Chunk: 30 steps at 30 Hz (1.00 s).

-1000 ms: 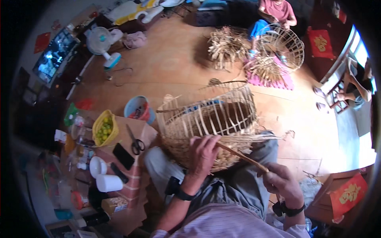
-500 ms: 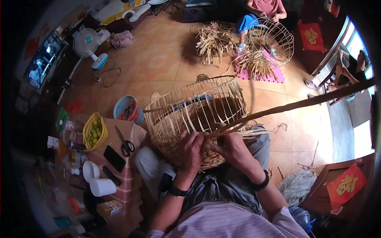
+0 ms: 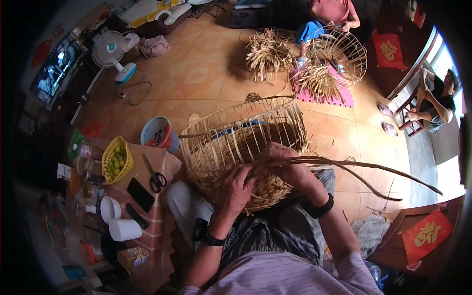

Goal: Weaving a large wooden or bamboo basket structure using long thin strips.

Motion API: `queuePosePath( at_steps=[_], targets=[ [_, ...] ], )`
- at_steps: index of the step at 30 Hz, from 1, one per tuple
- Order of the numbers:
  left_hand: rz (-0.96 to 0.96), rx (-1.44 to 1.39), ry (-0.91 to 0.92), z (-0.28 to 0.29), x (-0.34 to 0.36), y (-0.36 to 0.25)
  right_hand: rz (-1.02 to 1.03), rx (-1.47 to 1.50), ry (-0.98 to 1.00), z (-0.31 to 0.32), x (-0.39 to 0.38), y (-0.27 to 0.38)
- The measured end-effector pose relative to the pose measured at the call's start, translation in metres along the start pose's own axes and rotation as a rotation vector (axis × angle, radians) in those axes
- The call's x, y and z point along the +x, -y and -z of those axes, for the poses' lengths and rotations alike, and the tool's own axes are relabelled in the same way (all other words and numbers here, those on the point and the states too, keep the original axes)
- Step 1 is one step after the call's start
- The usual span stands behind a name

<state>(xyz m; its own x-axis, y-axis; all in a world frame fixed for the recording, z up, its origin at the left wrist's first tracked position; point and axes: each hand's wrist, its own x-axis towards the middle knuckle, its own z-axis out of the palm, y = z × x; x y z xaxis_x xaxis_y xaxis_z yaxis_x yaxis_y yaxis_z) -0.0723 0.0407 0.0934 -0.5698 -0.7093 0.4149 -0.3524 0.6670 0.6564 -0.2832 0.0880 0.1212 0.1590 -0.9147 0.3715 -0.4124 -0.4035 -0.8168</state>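
Observation:
A half-woven oval basket [image 3: 236, 130] with pale upright ribs rests at my knees, dense braided weave along its near side. My left hand [image 3: 236, 189] grips that near side where strands meet, fingers bent around them. My right hand [image 3: 282, 167], raised just right of it, is closed on long brown strands [image 3: 368, 167] whose loose ends arc out to the right. The exact point where the strands enter the weave is hidden by my fingers.
At left, a low table [image 3: 160, 219] holds scissors [image 3: 152, 174], a phone, cups and a yellow fruit basket; a bucket [image 3: 160, 132] stands behind. Ahead are a fan [image 3: 110, 49], fibre piles [image 3: 268, 54] and a person [image 3: 332, 12] with another basket. Another person [image 3: 432, 101] sits by the doorway.
My right hand moved from lower right up and inward beside my left hand. The brown strand swung up to the right, then dropped, its ends now arcing down rightward.

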Motion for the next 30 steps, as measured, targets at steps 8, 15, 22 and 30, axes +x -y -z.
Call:
queuePosePath(
  at_steps=[8, 15, 22, 30],
  targets=[
    [-0.076, -0.067, -0.034, -0.002, -0.002, 0.004, -0.059, -0.032, -0.381, -0.033, -0.018, -0.008],
    [-0.005, -0.113, 0.036, 0.005, 0.001, 0.005, -0.178, -0.059, -0.420, -0.031, -0.032, -0.008],
    [0.033, -0.118, 0.072, 0.005, 0.001, 0.010, -0.039, 0.016, -0.296, -0.035, -0.043, 0.008],
    [0.148, -0.173, 0.082, 0.007, 0.009, 0.003, -0.280, -0.050, -0.420, -0.040, -0.064, 0.022]
  ],
)
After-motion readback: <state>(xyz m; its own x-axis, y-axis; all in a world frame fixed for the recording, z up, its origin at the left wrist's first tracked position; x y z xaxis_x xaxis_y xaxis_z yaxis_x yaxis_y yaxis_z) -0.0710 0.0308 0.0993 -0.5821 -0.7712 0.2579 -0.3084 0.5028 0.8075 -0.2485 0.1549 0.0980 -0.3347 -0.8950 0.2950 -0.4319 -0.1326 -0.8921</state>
